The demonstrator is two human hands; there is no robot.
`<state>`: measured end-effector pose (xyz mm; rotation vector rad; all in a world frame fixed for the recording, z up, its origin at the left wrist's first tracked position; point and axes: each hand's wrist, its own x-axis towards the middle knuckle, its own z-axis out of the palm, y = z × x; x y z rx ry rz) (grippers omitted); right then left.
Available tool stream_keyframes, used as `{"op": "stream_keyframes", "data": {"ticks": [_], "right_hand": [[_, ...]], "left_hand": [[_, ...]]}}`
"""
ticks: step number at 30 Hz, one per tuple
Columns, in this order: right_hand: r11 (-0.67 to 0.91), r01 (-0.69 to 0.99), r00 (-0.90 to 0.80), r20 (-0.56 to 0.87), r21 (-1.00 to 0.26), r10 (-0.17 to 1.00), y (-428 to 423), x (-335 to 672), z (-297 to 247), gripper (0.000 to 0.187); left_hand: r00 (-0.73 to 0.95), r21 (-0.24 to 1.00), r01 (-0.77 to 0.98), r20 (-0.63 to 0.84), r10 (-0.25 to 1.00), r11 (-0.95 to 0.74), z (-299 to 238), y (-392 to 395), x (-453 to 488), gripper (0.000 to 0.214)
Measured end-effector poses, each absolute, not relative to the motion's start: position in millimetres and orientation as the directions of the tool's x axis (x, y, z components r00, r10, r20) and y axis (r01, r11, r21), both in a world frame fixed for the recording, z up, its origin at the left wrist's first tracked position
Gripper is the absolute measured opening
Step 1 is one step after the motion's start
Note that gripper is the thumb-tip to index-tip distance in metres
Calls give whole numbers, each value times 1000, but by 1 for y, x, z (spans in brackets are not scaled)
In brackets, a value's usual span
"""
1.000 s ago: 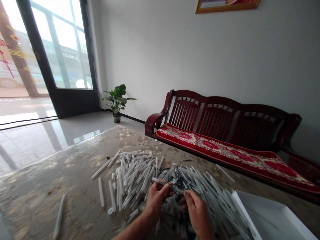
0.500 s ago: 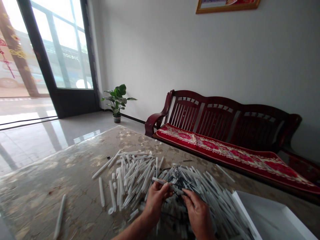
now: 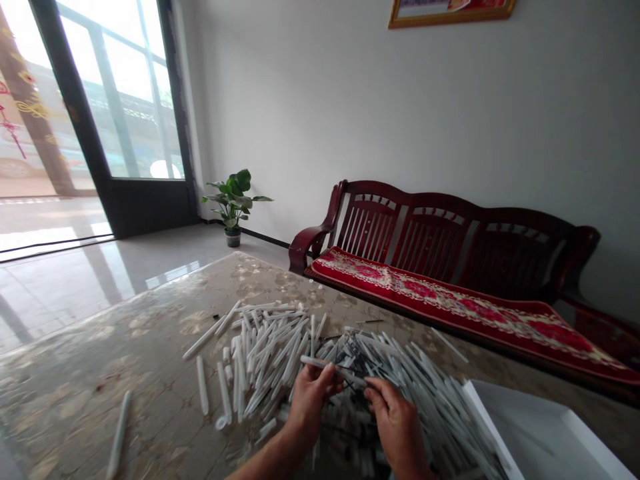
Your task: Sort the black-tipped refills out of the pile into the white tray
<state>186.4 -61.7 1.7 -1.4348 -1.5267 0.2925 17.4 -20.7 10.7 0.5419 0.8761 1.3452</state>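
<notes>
Over the middle of the table, my left hand is closed round a slim white tube that looks like a pen barrel. One end of the tube sticks out to the left past my fingers. My right hand is closed in a pinch at a greyish, translucent end just right of my left fingers. Whether that end belongs to the same tube is too blurred to tell. A heap of white tubes lies left of my hands. More greyish tubes lie to the right, with dark thin pieces behind my hands.
A patterned cloth covers the table. A white open box stands at the right front. Single tubes lie apart at the left. Beyond the table are a dark red wooden bench and a potted plant.
Both hands stay almost in place. The tube's left end has shifted slightly left, and the whole view has moved a little.
</notes>
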Motion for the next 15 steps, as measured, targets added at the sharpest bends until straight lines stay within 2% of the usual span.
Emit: {"op": "stream_keyframes", "data": {"ticks": [4,10,15], "right_hand": [[290,707,191,569,-645,800,-61,191,0,36],[290,738,155,572,-609,806,-63,184,6,33],[293,749,158,589,-595,793,-63,186,12,39]], "left_hand": [[-40,775,-614,-223,974,152,11,-17,13,52],[-2,780,-600,-223,975,177,10,-20,16,50],[-5,772,-609,-232,973,181,10,-19,16,50]]}}
